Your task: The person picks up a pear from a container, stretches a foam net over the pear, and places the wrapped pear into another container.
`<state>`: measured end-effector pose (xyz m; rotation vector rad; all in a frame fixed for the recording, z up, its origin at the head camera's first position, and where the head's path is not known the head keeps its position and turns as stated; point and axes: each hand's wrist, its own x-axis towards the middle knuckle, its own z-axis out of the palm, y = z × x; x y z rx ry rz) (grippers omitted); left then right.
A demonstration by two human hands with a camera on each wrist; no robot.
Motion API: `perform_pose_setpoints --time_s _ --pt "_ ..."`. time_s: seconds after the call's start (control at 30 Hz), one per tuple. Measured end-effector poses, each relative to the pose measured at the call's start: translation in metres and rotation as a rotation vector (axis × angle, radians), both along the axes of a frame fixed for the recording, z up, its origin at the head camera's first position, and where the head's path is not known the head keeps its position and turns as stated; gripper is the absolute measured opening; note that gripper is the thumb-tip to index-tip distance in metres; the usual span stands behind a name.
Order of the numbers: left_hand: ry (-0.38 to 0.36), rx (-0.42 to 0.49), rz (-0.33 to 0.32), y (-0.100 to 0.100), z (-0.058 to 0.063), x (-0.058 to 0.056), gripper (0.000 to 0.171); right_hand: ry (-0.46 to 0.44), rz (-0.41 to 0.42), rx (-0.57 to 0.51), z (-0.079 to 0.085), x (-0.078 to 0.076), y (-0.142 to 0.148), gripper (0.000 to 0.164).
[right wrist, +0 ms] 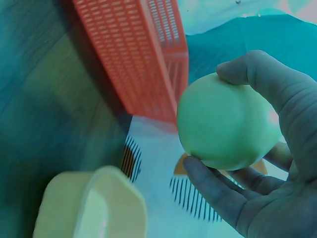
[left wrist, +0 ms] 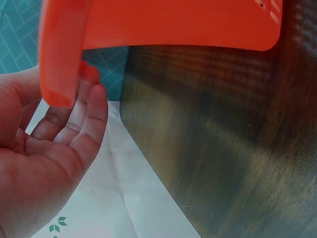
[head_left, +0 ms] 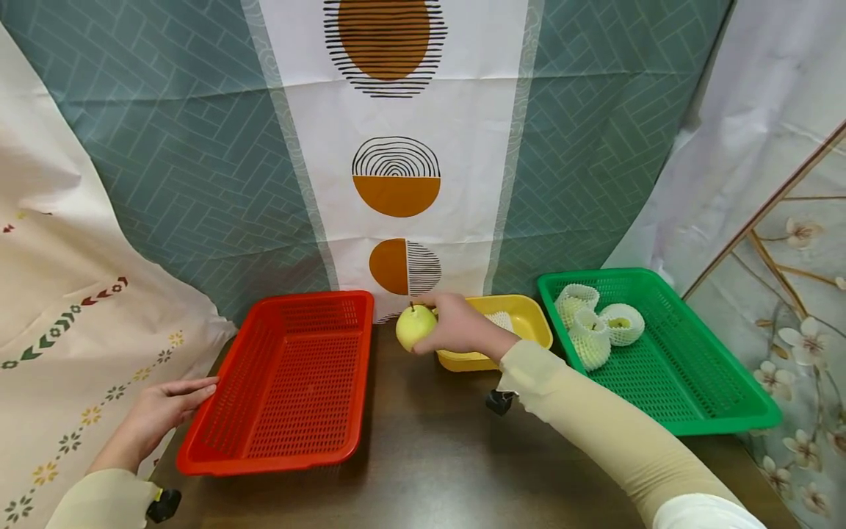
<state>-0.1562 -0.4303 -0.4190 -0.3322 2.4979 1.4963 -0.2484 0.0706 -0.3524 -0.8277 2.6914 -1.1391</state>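
Note:
My right hand (head_left: pixel 459 323) pinches a round yellow-green pear (head_left: pixel 416 328) between thumb and fingers, its short stem pointing up. In the right wrist view the pear (right wrist: pixel 228 121) is bare of wrapping, held above the table. Below that hand sits a small yellow basket (head_left: pixel 538 323) with white foam netting (head_left: pixel 501 320) in it, partly hidden by the forearm. On the left, my left hand (head_left: pixel 161 411) holds the left rim of a red basket (head_left: pixel 297 397), which has nothing in it. Its fingers (left wrist: pixel 96 109) show below the rim in the left wrist view.
A green basket (head_left: pixel 687 375) at the right holds several fruits in white foam nets (head_left: pixel 590 338). All the baskets stand on a dark wooden table (head_left: pixel 429 441). A patterned cloth (head_left: pixel 562 147) hangs behind, with more curtains at both sides.

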Motion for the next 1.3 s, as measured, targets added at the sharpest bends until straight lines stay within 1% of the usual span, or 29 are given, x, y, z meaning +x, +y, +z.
perform_pose_setpoints --time_s 0.07,0.17,0.27,0.37,0.43,0.57,0.67,0.7,0.8,0.9,0.97,1.03,1.1,1.2,1.3 --pt "-0.006 -0.005 0.006 0.0 0.0 0.001 0.05 -0.006 -0.006 -0.013 -0.002 0.003 0.013 0.063" --pt "-0.004 -0.007 0.01 0.0 0.001 0.002 0.048 -0.016 -0.035 0.005 -0.006 0.009 0.03 0.06" --pt "0.013 -0.003 0.002 0.001 0.002 0.004 0.049 -0.029 -0.08 0.045 -0.011 0.015 0.044 0.064" --pt "0.031 -0.036 -0.018 0.003 0.004 0.004 0.052 -0.045 -0.114 0.069 -0.016 0.021 0.054 0.068" --pt "0.035 -0.093 -0.027 0.005 0.007 0.004 0.053 -0.051 -0.132 0.074 -0.018 0.025 0.06 0.071" --pt "0.051 -0.239 -0.031 0.012 0.012 0.003 0.052 -0.064 -0.153 0.076 -0.023 0.032 0.071 0.074" --pt "0.121 -0.366 -0.008 0.023 0.016 0.002 0.049 -0.079 -0.163 0.084 -0.027 0.036 0.077 0.077" --pt "0.147 -0.405 0.008 0.028 0.018 0.002 0.048 -0.079 -0.166 0.088 -0.029 0.037 0.079 0.077" --pt "0.207 -0.47 0.073 0.049 0.028 -0.001 0.047 -0.075 -0.166 0.077 -0.033 0.039 0.082 0.076" --pt "0.278 -0.487 0.116 0.076 0.04 -0.004 0.05 -0.068 -0.163 0.069 -0.036 0.041 0.082 0.074" --pt "0.34 -0.481 0.121 0.095 0.048 -0.007 0.053 -0.07 -0.17 0.068 -0.038 0.042 0.083 0.075" --pt "0.409 -0.475 0.106 0.115 0.056 -0.009 0.058 -0.072 -0.187 0.069 -0.039 0.043 0.083 0.078" --pt "0.446 -0.435 0.083 0.135 0.063 -0.011 0.063 -0.079 -0.206 0.066 -0.039 0.043 0.083 0.08" --pt "0.468 -0.373 0.043 0.167 0.071 -0.014 0.066 -0.09 -0.226 0.052 -0.038 0.044 0.083 0.082" --pt "0.468 -0.313 0.0 0.199 0.075 -0.015 0.064 -0.096 -0.227 0.037 -0.04 0.045 0.083 0.082"
